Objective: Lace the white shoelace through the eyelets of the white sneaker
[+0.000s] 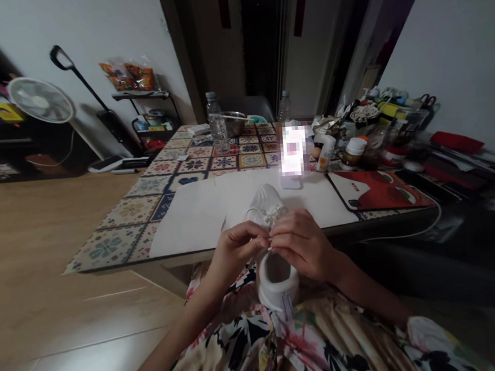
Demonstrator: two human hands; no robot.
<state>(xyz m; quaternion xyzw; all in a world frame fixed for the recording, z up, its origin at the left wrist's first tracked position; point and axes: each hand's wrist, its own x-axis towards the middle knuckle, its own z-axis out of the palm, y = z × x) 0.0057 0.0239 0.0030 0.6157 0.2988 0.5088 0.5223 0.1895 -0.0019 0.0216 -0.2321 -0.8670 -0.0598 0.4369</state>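
A white shoe (pixel 274 274) rests with its heel on my lap and its toe on the table edge. My left hand (pixel 235 248) and my right hand (pixel 302 244) meet over the shoe's middle. Both pinch the white laces (pixel 260 212) between fingertips. The shoe's toe (pixel 267 198) lies on a white sheet of paper (pixel 207 211). My lap is covered by flowered cloth (pixel 250 343).
The table (pixel 119 228) has a patterned tile-like cloth, two water bottles (pixel 216 122), a metal bowl (pixel 234 121), jars and clutter at the right, and a red mat (pixel 379 190). A fan (pixel 40 101), a vacuum (pixel 93 106) and a shelf stand at the left wall.
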